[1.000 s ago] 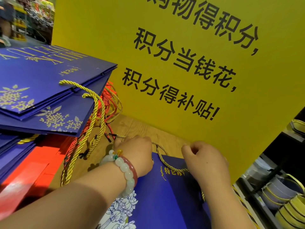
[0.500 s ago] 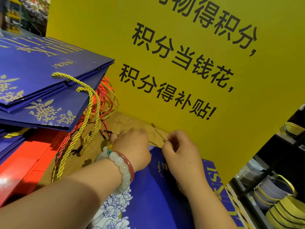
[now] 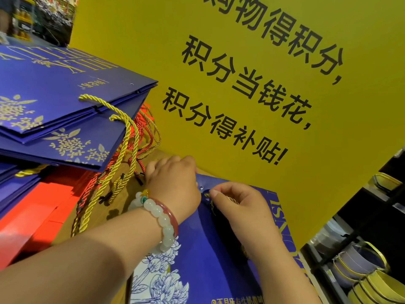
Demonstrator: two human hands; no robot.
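Head view, from the biggest thing down: a yellow signboard [image 3: 252,132] with black printed characters fills the upper right and stands at the back of a wooden tabletop [image 3: 116,212]. At the left a stack of blue paper bags [image 3: 54,93] with gold flower print lies folded flat, one on another. Their gold rope handles [image 3: 125,148] hang off the stack's near corner onto the table, mixed with red ones. Beneath and in front of that stack lie flat red bags [image 3: 37,213].

The blue bag [image 3: 208,255] being worked on lies flat on the table at the lower centre, just in front of the signboard, with white flower drawings near its lower edge. It is folded shut, so its inside does not show.

On a dark shelf at the lower right stand lilac and yellow pails [image 3: 361,263] with gold rims and wire handles; what they hold cannot be made out.

The left hand [image 3: 173,181], with a pale bead bracelet [image 3: 163,219] on its wrist, has its fingers curled over the bag's top edge and grips it beside a small punched hole [image 3: 201,187]. The right hand [image 3: 243,208] rests on the bag just right of that hole, thumb and forefinger pressed together, pinching the frayed end of a gold cord [image 3: 211,202].
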